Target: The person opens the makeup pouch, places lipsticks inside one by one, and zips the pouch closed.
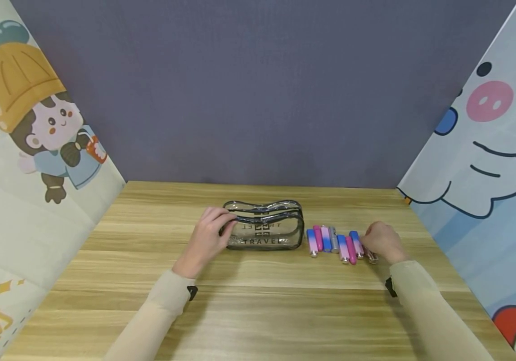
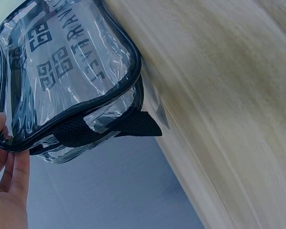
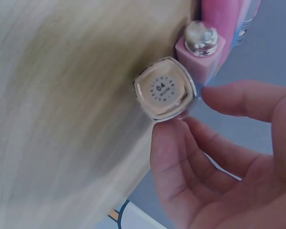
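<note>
A clear pouch (image 1: 258, 242) with black piping and the word TRAVEL stands on the table, its top edges apart. My left hand (image 1: 209, 235) pinches its upper left corner between thumb and fingers; in the left wrist view a black mesh tab (image 2: 140, 125) sticks out from the pouch's end. At the right end of a row of small tubes, my right hand (image 1: 383, 240) pinches a square-ended lipstick tube (image 3: 164, 89), its base marked 04. Beside that tube is a pink tube (image 3: 200, 50) with a silvery round tip. My palm hides part of the row in the head view.
Several pink, blue and grey tubes (image 1: 327, 238) lie side by side just right of the pouch. The wooden table (image 1: 258, 311) meets a dark grey wall (image 1: 258, 100) at the back, with cartoon-printed panels on both sides.
</note>
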{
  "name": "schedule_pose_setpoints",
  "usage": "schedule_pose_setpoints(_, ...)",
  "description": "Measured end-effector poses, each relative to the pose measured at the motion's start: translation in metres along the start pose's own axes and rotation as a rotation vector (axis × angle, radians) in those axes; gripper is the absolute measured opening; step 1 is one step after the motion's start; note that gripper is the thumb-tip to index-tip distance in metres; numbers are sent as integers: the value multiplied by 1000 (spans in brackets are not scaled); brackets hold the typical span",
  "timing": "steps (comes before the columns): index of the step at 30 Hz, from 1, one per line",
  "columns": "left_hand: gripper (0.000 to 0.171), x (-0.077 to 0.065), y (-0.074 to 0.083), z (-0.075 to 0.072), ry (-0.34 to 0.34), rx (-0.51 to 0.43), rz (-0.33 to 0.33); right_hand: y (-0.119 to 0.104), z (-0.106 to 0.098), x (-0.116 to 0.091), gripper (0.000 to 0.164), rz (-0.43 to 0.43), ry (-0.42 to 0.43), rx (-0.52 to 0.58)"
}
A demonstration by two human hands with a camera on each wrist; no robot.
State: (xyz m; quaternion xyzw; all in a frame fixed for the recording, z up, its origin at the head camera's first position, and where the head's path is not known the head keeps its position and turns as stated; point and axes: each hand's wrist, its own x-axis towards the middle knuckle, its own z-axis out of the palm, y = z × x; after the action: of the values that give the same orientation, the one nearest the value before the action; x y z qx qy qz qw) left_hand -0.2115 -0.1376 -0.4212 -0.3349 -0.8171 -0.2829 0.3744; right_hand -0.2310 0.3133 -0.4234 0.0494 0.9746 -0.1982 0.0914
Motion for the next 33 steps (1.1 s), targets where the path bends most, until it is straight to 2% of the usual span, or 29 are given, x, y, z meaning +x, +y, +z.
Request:
schedule_pose_setpoints(9, 15, 0, 0, 0, 1, 9, -7, 4, -1, -1, 30, 35, -39, -6)
schedule_pose_setpoints(15, 18, 0, 0, 0, -1, 15, -7, 8, 1, -2, 24, 51, -68, 14)
schedule_pose_setpoints(25, 18, 0, 1, 0, 9, 6, -3, 10, 1, 0, 25, 43, -77, 33)
schedule_pose_setpoints(33, 17, 0, 1, 1, 12, 1, -3, -1, -9, -1, 27, 9, -73, 46)
